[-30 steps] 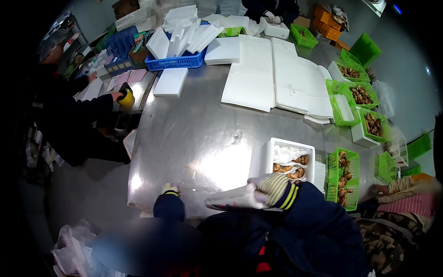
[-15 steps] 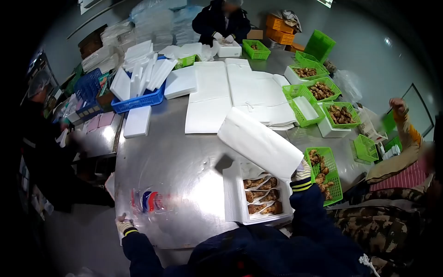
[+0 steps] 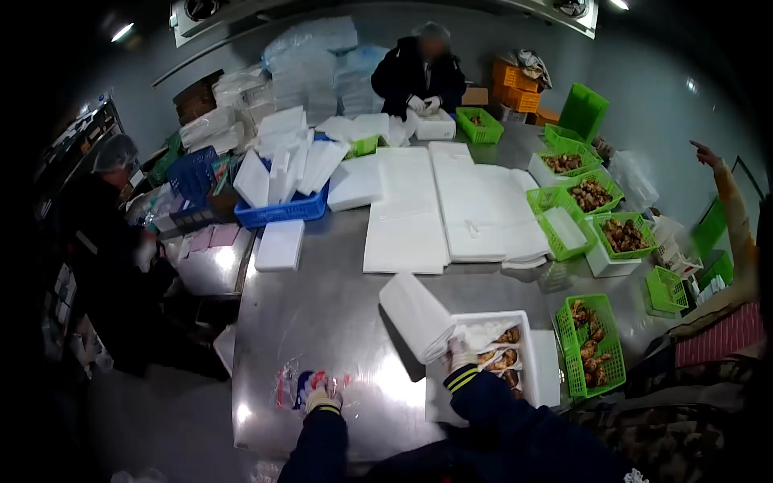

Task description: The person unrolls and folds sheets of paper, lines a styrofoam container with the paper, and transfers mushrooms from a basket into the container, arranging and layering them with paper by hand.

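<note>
My left hand (image 3: 324,398), in a pale glove, is on a clear plastic bag (image 3: 288,385) with red and blue print. Its fingers appear closed on the bag, though they partly blend with the print. In my right hand (image 3: 460,356) is a folded white sheet (image 3: 415,315), gripped at its lower right corner. This sheet slants over the left edge of a white foam box (image 3: 527,342). Inside the box, brown mushrooms (image 3: 506,359) lie between strips of white wrapping; my right sleeve hides the lower left part.
A green basket of mushrooms (image 3: 594,342) stands right of the box, with more green baskets (image 3: 625,235) behind. White sheets (image 3: 483,217) are stacked mid-table. Foam lids (image 3: 286,165) fill a blue crate (image 3: 282,211). People stand at the far side, left and right.
My left hand has left the table's edge and moved right onto the plastic bag. My right hand has swung the white sheet left across the box. The camera view has shifted.
</note>
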A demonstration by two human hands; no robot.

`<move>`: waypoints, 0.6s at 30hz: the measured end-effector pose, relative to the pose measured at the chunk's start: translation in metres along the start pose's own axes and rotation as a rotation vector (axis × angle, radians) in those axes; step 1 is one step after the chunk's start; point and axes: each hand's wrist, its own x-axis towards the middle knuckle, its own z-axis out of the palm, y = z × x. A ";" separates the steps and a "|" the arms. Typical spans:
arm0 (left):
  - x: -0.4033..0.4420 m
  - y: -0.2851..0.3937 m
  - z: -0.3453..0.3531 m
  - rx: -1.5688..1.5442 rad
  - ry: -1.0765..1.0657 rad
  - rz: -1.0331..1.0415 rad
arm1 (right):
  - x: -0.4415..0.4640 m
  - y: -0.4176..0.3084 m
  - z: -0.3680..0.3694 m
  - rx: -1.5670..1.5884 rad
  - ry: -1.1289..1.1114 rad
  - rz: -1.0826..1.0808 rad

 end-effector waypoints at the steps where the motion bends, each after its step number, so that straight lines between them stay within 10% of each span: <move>1: 0.018 -0.009 0.016 -0.188 -0.002 -0.085 | -0.005 0.012 0.007 -0.013 0.075 0.064; 7: 0.084 -0.067 0.023 -2.320 -0.151 -0.464 | -0.021 0.061 -0.015 -0.108 0.061 0.725; 8: 0.095 -0.081 0.037 -2.152 0.013 -0.501 | -0.026 0.059 -0.016 -0.269 0.082 0.819; 10: 0.091 -0.085 0.023 -2.154 -0.465 -0.197 | -0.069 0.034 0.003 -0.548 -0.117 0.673; 16: -0.009 0.014 0.005 -2.195 -0.970 -0.218 | -0.107 0.049 0.037 -0.842 -0.824 -0.020; 18: -0.028 0.034 -0.002 -2.107 -1.076 -0.131 | -0.137 0.031 0.054 -0.545 -0.978 0.224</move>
